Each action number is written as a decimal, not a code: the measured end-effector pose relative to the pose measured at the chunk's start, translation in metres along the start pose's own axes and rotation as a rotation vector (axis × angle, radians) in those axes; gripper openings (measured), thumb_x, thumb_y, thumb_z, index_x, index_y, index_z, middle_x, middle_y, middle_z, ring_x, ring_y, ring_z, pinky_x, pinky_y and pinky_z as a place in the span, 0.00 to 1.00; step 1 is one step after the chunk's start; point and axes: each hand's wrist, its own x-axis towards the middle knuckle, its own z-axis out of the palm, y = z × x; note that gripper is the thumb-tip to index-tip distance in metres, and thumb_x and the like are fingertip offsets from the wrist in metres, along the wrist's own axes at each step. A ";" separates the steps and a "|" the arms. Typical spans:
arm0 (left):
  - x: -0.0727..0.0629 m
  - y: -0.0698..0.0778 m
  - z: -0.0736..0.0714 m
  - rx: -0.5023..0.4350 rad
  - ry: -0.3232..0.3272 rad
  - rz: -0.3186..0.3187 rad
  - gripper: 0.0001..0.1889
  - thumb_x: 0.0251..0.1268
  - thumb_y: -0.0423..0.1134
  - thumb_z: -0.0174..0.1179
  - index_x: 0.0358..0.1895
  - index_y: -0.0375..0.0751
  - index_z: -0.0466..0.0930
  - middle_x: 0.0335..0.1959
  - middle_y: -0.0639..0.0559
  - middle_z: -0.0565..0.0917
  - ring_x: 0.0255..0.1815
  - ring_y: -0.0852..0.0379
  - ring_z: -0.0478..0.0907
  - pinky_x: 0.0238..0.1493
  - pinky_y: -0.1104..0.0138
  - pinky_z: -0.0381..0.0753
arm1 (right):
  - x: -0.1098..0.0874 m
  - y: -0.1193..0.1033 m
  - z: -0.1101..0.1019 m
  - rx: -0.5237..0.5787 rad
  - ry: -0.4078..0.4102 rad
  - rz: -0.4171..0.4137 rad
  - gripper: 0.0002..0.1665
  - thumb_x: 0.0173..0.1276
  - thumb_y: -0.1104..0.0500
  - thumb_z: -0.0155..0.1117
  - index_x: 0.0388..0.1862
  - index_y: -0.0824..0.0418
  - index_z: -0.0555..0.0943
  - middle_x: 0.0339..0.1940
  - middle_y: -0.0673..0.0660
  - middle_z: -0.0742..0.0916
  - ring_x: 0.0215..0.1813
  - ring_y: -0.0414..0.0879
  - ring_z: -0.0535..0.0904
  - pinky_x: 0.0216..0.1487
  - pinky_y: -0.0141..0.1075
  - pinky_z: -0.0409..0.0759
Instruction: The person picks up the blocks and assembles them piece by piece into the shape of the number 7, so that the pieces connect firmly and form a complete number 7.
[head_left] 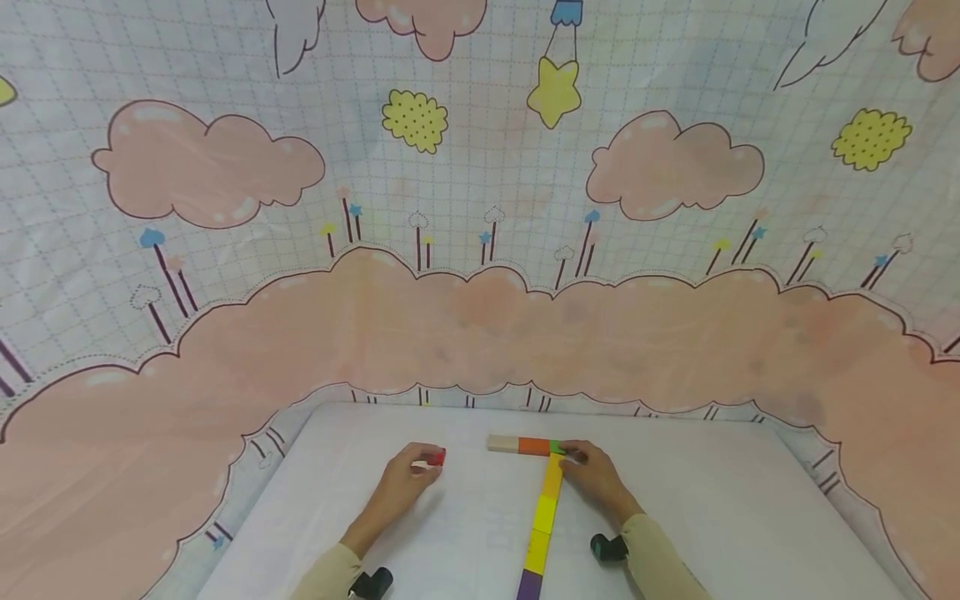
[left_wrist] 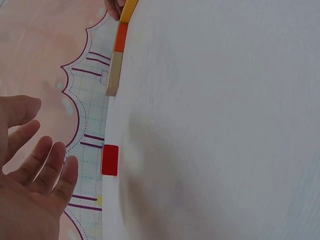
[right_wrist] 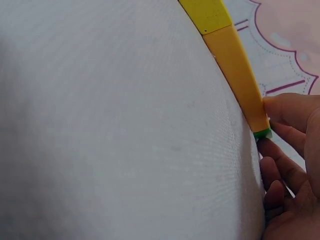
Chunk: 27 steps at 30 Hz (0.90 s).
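Observation:
In the head view my left hand (head_left: pixel 408 477) is at a small red block (head_left: pixel 437 457). From the left wrist, that red block (left_wrist: pixel 110 160) stands at the table's far edge, with the fingers spread and a gap to it. My right hand (head_left: pixel 596 475) grips a green block (head_left: pixel 555 447) where two rows meet; the fingers cover part of it. Its thumb lies along the side of an orange-yellow block (right_wrist: pixel 235 75). Left of the green block lie an orange block (head_left: pixel 534 447) and a plain wood block (head_left: pixel 502 443).
Toward me run two yellow blocks (head_left: pixel 545 514) and a purple block (head_left: pixel 529 585) in line. The white table (head_left: pixel 675 467) ends at a patterned cloth backdrop (head_left: pixel 480 333). Dark wrist cameras sit at both cuffs.

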 end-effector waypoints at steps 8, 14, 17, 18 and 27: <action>0.006 -0.006 -0.008 0.035 0.034 -0.031 0.16 0.64 0.35 0.64 0.55 0.42 0.79 0.54 0.45 0.82 0.58 0.46 0.78 0.60 0.53 0.77 | 0.003 0.000 -0.001 0.004 0.001 0.005 0.20 0.67 0.53 0.65 0.58 0.49 0.80 0.60 0.57 0.81 0.62 0.56 0.73 0.65 0.58 0.70; 0.010 -0.019 -0.011 0.047 -0.005 -0.088 0.20 0.67 0.38 0.63 0.61 0.45 0.76 0.61 0.46 0.80 0.63 0.45 0.75 0.64 0.50 0.74 | 0.001 0.001 0.000 0.005 0.005 -0.015 0.19 0.66 0.55 0.66 0.57 0.49 0.81 0.60 0.56 0.82 0.61 0.55 0.74 0.65 0.57 0.71; 0.013 -0.023 -0.011 0.050 -0.025 -0.120 0.22 0.67 0.40 0.63 0.63 0.44 0.75 0.64 0.45 0.78 0.66 0.42 0.73 0.66 0.47 0.71 | 0.001 0.000 -0.001 0.003 0.007 -0.022 0.19 0.66 0.55 0.66 0.57 0.50 0.81 0.59 0.57 0.82 0.60 0.55 0.74 0.64 0.57 0.71; 0.014 -0.024 -0.011 0.052 -0.034 -0.133 0.23 0.67 0.40 0.63 0.64 0.45 0.75 0.64 0.44 0.77 0.67 0.42 0.72 0.66 0.46 0.70 | 0.001 0.000 -0.001 0.004 0.008 -0.020 0.19 0.66 0.55 0.66 0.57 0.50 0.81 0.59 0.57 0.82 0.60 0.56 0.74 0.64 0.57 0.71; 0.024 -0.031 -0.008 0.095 -0.061 -0.183 0.24 0.65 0.41 0.64 0.65 0.46 0.74 0.59 0.47 0.80 0.63 0.45 0.74 0.66 0.46 0.71 | 0.000 0.000 0.001 0.010 0.006 -0.008 0.19 0.66 0.54 0.65 0.57 0.50 0.81 0.60 0.57 0.81 0.60 0.56 0.74 0.64 0.57 0.71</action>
